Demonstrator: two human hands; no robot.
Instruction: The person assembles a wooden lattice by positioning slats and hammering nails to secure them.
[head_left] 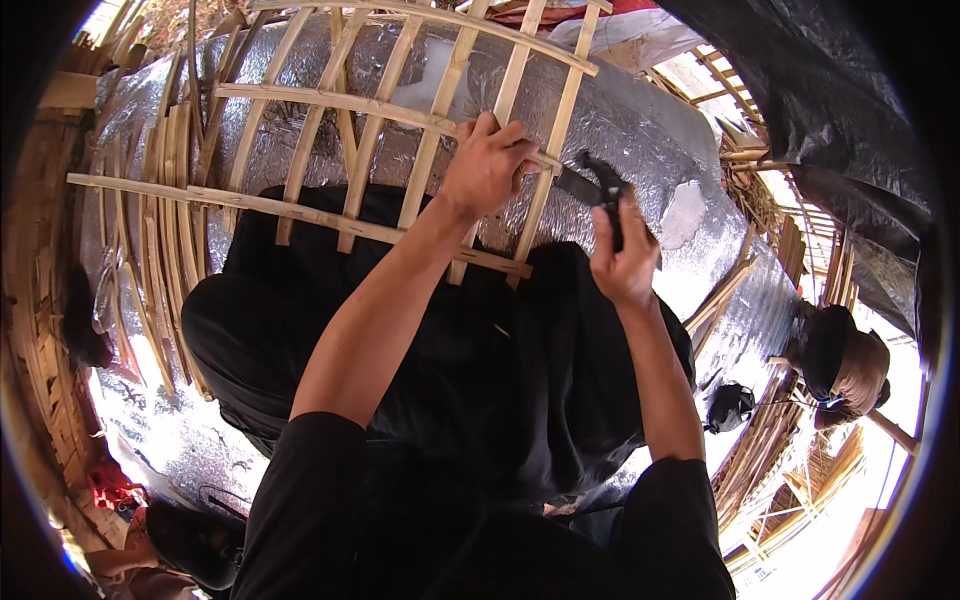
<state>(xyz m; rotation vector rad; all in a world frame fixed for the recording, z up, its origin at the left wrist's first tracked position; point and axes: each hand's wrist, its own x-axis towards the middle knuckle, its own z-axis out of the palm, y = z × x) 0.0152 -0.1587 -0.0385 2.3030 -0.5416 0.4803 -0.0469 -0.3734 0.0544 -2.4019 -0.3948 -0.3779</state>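
My left hand (487,163) presses down on a lattice of bamboo slats (320,98) that lies over a silvery foil sheet (640,125); its fingers curl around a slat near the lattice's right side. My right hand (624,257) is closed around the dark handle of a hammer (597,185), whose head is just right of the left hand, close to the slat. Both forearms come up from below, over my black clothing.
More bamboo strips (165,200) are stacked along the lattice's left side. A person in a dark head covering (840,360) is at the lower right, another person (180,540) at the lower left. Black plastic sheeting (830,90) hangs at the upper right, beside bamboo framing (770,190).
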